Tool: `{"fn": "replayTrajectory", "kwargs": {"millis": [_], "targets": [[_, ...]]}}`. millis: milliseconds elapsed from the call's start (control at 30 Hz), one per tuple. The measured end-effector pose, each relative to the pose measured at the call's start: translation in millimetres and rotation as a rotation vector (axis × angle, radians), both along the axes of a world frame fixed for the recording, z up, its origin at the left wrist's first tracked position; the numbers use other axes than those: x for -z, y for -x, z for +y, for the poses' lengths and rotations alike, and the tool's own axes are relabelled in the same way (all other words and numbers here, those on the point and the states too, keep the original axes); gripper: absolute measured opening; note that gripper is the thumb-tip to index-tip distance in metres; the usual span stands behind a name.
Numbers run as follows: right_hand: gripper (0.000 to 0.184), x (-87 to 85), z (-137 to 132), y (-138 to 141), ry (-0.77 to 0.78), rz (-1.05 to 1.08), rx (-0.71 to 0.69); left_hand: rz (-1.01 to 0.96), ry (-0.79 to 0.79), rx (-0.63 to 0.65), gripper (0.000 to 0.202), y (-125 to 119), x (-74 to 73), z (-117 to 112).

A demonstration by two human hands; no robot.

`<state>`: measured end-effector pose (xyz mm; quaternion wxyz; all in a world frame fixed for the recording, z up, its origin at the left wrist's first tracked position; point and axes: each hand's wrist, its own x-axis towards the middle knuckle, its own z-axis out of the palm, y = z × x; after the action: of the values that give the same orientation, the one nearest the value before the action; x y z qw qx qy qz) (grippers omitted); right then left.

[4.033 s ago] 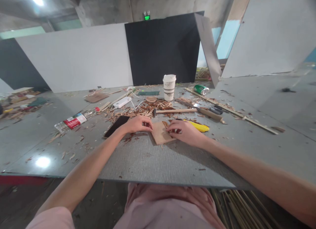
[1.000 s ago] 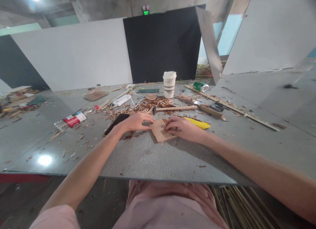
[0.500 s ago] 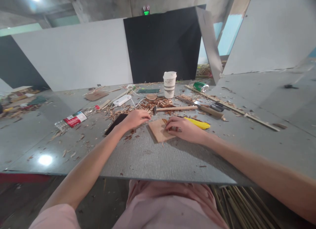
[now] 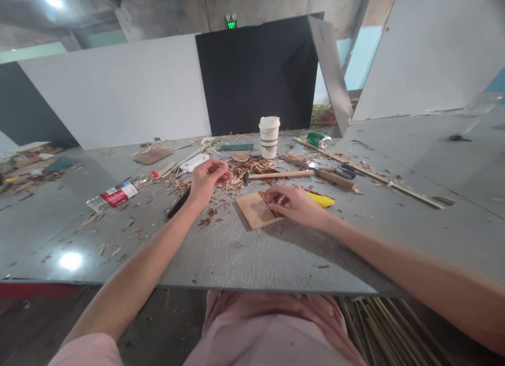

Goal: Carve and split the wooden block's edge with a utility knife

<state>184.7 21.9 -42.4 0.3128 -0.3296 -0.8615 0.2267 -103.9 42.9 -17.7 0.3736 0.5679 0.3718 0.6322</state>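
A square, light-brown wooden board (image 4: 252, 211) lies flat near the table's front. Curled fingers of my right hand (image 4: 298, 204) rest over its right side, closed on a thin brown wood strip (image 4: 263, 196) that partly shows at the fingertips. My left hand (image 4: 208, 181) is raised to the left of the board, above scattered wood shavings (image 4: 236, 182). Its thumb and fingers are pinched together; anything between them is too small to make out. A yellow utility knife (image 4: 321, 199) lies just beyond my right hand, partly covered. Behind the board is a hammer (image 4: 282, 174) with a wooden handle.
A white paper cup (image 4: 269, 137) stands behind the hammer. Further right lie a wooden-handled tool (image 4: 335, 179), a green can (image 4: 319, 140) and a long strip (image 4: 371, 169). On the left are a plastic bottle (image 4: 118, 192), a white power strip (image 4: 194, 163) and a dark flat object (image 4: 179, 203).
My left hand has moved left and away from the board, its fingers now pinched. My right hand stays on the board with its fingers slightly shifted, showing more of the brown strip.
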Motion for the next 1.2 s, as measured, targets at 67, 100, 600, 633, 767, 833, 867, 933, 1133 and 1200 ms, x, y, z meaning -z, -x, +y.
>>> {"fn": "replayTrajectory", "kwargs": {"millis": [67,100,600,633,767,833,867,933,1133,1200], "targets": [[0.029,1.1,-1.5,0.3,0.008,0.012,-0.028,0.085,0.039,0.027,0.027,-9.2,2.8,-4.5],[0.036,1.6,-2.8,0.6,0.0,0.021,-0.05,0.138,0.055,0.04,0.027,-14.0,4.4,-6.9],[0.049,-1.7,-33.9,11.9,-0.484,-0.342,-0.344,0.492,0.041,0.08,0.02,-29.6,9.4,-18.5],[0.049,-2.3,-34.7,12.9,-0.505,-0.363,-0.362,0.489,0.049,0.068,0.021,-29.0,10.1,-17.5],[0.053,-3.6,-37.9,16.1,-0.547,-0.413,-0.392,0.499,0.049,0.069,0.022,-28.3,13.1,-16.2],[0.053,-3.3,-39.2,17.3,-0.548,-0.414,-0.387,0.508,0.028,0.084,0.022,-29.0,14.5,-17.0],[0.051,-3.1,-39.8,17.8,-0.544,-0.411,-0.385,0.514,0.018,0.089,0.021,-29.4,15.1,-17.6],[0.044,-3.1,-40.8,18.8,-0.533,-0.4,-0.386,0.535,0.0,0.09,0.021,-30.4,15.6,-18.8],[0.015,-7.4,-45.3,20.5,-0.542,-0.327,-0.313,0.594,-0.049,0.05,0.021,-30.6,13.3,-20.6],[0.014,-8.1,-45.6,21.0,-0.522,-0.26,-0.331,0.586,-0.047,0.048,0.021,-30.3,13.0,-20.6]]}}
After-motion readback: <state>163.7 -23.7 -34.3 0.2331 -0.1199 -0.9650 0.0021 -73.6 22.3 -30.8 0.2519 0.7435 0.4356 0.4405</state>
